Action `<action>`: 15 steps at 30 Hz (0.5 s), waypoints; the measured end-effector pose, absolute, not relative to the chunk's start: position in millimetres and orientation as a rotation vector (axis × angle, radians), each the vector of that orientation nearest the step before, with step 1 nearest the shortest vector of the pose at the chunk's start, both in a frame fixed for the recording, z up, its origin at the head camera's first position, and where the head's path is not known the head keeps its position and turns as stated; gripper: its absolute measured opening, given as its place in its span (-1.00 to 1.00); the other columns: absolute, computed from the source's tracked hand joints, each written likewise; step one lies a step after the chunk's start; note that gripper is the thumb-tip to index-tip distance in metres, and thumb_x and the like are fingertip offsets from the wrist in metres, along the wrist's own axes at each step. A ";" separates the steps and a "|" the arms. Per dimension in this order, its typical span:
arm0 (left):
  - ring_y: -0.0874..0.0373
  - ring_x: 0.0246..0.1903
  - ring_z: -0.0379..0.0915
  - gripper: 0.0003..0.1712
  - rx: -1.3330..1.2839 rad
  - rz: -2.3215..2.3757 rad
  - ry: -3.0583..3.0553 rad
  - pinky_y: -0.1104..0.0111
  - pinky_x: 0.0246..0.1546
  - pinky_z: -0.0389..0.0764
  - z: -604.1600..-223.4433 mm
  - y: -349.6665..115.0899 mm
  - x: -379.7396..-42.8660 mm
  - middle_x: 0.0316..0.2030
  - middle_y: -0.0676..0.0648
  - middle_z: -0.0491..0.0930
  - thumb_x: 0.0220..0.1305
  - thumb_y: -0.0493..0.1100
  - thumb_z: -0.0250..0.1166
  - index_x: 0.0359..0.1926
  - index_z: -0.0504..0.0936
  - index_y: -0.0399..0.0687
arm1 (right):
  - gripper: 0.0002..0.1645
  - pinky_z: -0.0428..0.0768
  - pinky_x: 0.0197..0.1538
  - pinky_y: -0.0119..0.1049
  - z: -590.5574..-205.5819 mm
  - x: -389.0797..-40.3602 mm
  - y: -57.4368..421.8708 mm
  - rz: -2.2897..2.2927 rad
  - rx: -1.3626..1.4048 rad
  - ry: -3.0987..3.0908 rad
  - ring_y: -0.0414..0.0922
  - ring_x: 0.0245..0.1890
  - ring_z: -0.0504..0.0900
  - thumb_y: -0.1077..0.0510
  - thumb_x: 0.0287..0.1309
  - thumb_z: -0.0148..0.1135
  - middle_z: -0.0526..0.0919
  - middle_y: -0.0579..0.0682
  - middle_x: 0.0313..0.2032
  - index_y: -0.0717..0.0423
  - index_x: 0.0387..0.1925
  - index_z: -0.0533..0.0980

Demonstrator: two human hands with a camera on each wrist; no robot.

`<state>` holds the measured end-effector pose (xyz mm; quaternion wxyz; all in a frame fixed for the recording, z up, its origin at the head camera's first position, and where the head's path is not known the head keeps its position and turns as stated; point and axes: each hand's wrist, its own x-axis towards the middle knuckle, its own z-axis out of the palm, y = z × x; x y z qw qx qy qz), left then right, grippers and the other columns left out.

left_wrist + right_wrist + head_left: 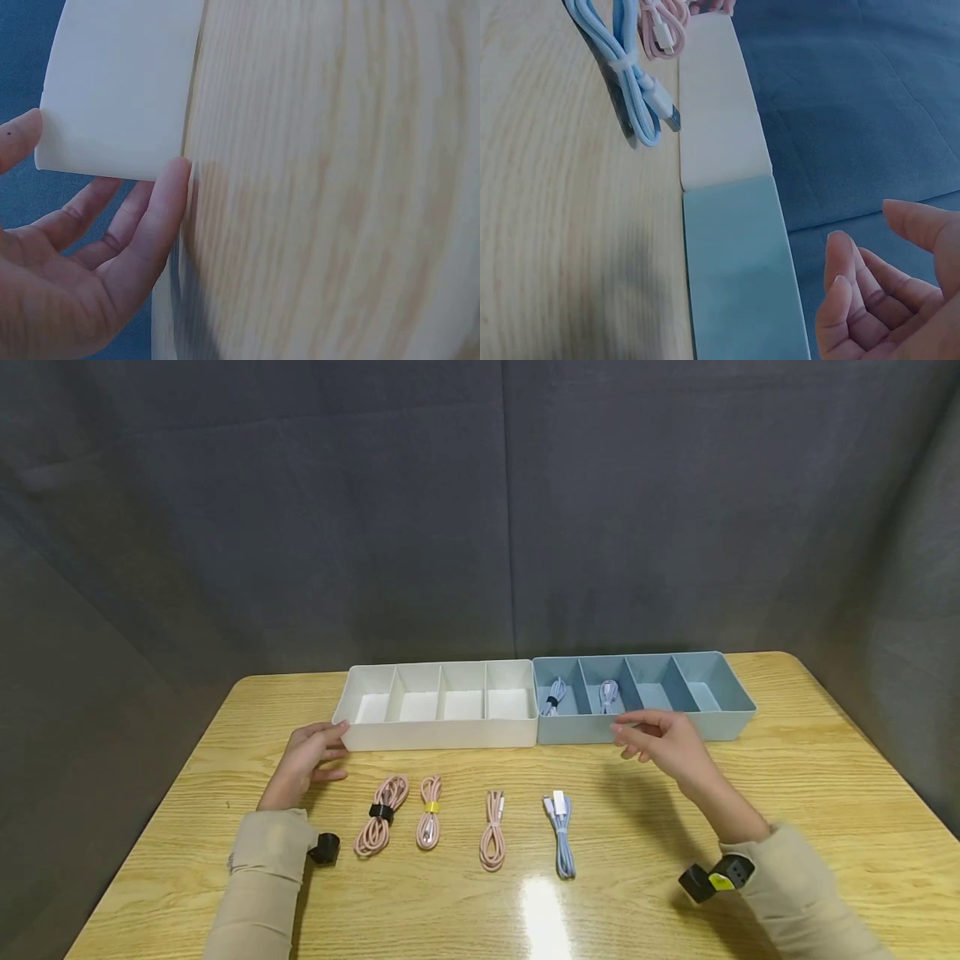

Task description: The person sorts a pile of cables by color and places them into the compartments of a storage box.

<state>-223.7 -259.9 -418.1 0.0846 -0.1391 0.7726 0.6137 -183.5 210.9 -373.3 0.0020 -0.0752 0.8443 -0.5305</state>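
My left hand (309, 753) touches the left end of a white divided organizer box (442, 736), its thumb at the top rim and its straight fingers along the end wall. Over the front rim of a blue divided organizer box (577, 730) hovers my right hand (667, 743), fingers loosely bent and holding nothing. Inside the blue box, a light blue cable with a black strap (555, 693) lies in the leftmost compartment. Another pale blue cable (608, 692) sits in the compartment beside it. Both boxes stand end to end.
In front of the boxes lie a pink cable with a black strap (372, 837), a pink cable with a yellow strap (428, 835), another pink cable (492, 843) and a bundled blue cable (564, 852). Dark cloth (375, 527) hangs behind the wooden table (172, 827).
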 end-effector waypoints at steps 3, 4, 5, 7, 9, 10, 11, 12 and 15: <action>0.07 -0.16 0.39 -0.13 -0.444 1.854 2.293 0.27 -0.31 0.64 -425.5 -262.7 -228.1 -0.04 -0.22 0.35 0.09 0.28 0.21 0.19 0.27 -0.28 | -0.55 0.58 -0.45 -0.30 -376.7 -181.9 208.7 -1.664 -0.253 2.636 -0.17 -0.50 0.60 0.10 0.17 0.18 0.63 0.11 -0.41 0.41 -0.04 0.48; 0.07 -0.16 0.38 -0.11 -0.441 1.859 2.293 0.27 -0.31 0.64 -427.6 -263.4 -229.1 -0.03 -0.22 0.35 0.08 0.29 0.22 0.20 0.26 -0.28 | -0.55 0.58 -0.45 -0.28 -377.9 -181.6 208.1 -1.664 -0.260 2.632 -0.16 -0.51 0.60 0.11 0.17 0.18 0.63 0.11 -0.42 0.41 -0.04 0.48; 0.07 -0.16 0.38 -0.10 -0.432 1.860 2.292 0.26 -0.30 0.63 -430.4 -264.7 -230.6 -0.03 -0.22 0.34 0.08 0.29 0.21 0.21 0.25 -0.28 | -0.56 0.58 -0.45 -0.27 -378.9 -181.5 207.7 -1.666 -0.263 2.626 -0.16 -0.51 0.60 0.12 0.17 0.18 0.62 0.10 -0.43 0.40 -0.04 0.48; 0.08 -0.19 0.40 -0.11 -0.426 1.871 2.295 0.26 -0.32 0.64 -434.3 -266.2 -232.6 -0.06 -0.21 0.36 0.07 0.29 0.22 0.20 0.26 -0.27 | -0.56 0.58 -0.45 -0.26 -380.6 -181.0 206.6 -1.672 -0.265 2.608 -0.15 -0.52 0.59 0.13 0.16 0.19 0.61 0.11 -0.44 0.40 -0.04 0.48; 0.10 -0.22 0.41 -0.13 -0.402 1.878 2.293 0.27 -0.34 0.64 -437.3 -268.0 -234.2 -0.10 -0.19 0.38 0.09 0.26 0.22 0.20 0.26 -0.29 | -0.55 0.58 -0.45 -0.25 -381.7 -180.0 205.7 -1.669 -0.267 2.592 -0.15 -0.52 0.59 0.12 0.16 0.19 0.61 0.11 -0.44 0.41 -0.04 0.48; 0.10 -0.23 0.41 -0.13 -0.381 1.873 2.298 0.27 -0.34 0.64 -437.9 -268.8 -234.3 -0.12 -0.18 0.38 0.11 0.25 0.21 0.20 0.25 -0.32 | -0.55 0.58 -0.45 -0.25 -381.8 -179.0 205.2 -1.671 -0.269 2.587 -0.15 -0.53 0.58 0.13 0.15 0.20 0.61 0.10 -0.44 0.42 -0.04 0.47; 0.11 -0.26 0.42 -0.14 -0.382 1.879 2.297 0.27 -0.35 0.64 -438.9 -269.5 -234.7 -0.14 -0.17 0.39 0.11 0.25 0.22 0.19 0.26 -0.32 | -0.54 0.58 -0.45 -0.25 -381.8 -178.1 204.6 -1.673 -0.269 2.580 -0.15 -0.53 0.58 0.13 0.15 0.20 0.61 0.10 -0.44 0.43 -0.04 0.47; 0.12 -0.27 0.42 -0.15 -0.385 1.887 2.299 0.27 -0.37 0.65 -438.7 -269.3 -234.4 -0.16 -0.17 0.40 0.10 0.24 0.22 0.18 0.28 -0.32 | -0.54 0.57 -0.45 -0.26 -381.5 -177.0 203.8 -1.674 -0.271 2.574 -0.15 -0.53 0.58 0.12 0.15 0.20 0.61 0.10 -0.44 0.43 -0.04 0.47; 0.10 -0.25 0.41 -0.15 -0.388 1.887 2.298 0.27 -0.37 0.65 -439.3 -269.6 -234.5 -0.14 -0.18 0.39 0.11 0.24 0.21 0.18 0.26 -0.32 | -0.54 0.56 -0.46 -0.27 -380.7 -173.7 201.5 -1.670 -0.297 2.562 -0.14 -0.52 0.58 0.14 0.14 0.21 0.62 0.09 -0.45 0.44 -0.04 0.46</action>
